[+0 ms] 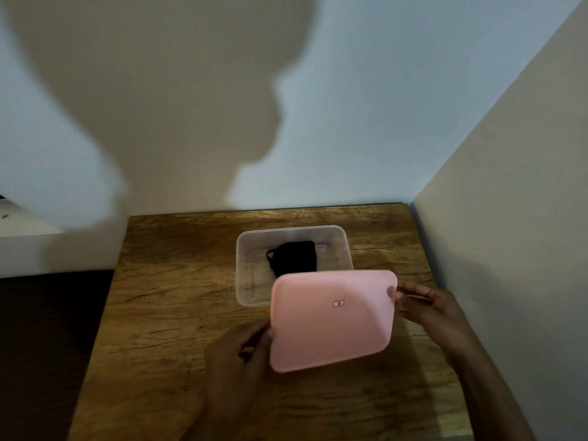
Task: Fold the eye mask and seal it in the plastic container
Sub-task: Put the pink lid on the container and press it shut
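Wooden table [178, 281] set in a wall corner. Both hands, left [237, 354] and right [428, 305], grip pink lid [331, 319], tilted, partly covering clear container [251, 259]. Folded black eye mask [294, 256] lies inside.

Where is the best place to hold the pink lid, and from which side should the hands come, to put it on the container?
Grip the pink lid by its two short ends, one hand from each side, as the left hand and right hand do now. It is wide, flat and tilted; end grips probably let it be levelled over the clear container holding the eye mask.
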